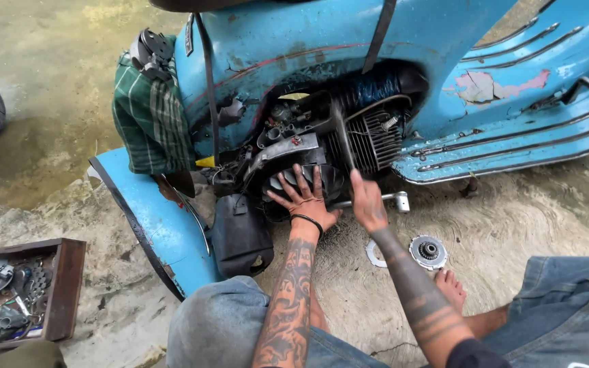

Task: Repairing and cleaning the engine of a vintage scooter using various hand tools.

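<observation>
The left hand (306, 199) lies flat on the round black engine cover (308, 182) of the light-blue scooter (294, 41), its fingers (299, 178) spread wide and pressing rather than gripping; the cover sits directly under the palm, low on the engine's near side. Just to the right, the right hand (367, 204) is closed around a long metal wrench handle (343, 133), whose long axis runs up and slightly left from the fist toward the finned cylinder (376, 140). The two hands are close together but not touching; the left is the one on the cover, the right is nearer the kick-start lever (393, 200), which juts right at the level of the knuckles.

On the concrete floor (512, 218) near the right forearm lie one round toothed clutch part (429, 251) and one flat ring gasket (375, 253), side by side. One wooden box (66, 286) of small metal parts stands at the near left. One green checked cloth (150, 116) hangs over the scooter's rear.
</observation>
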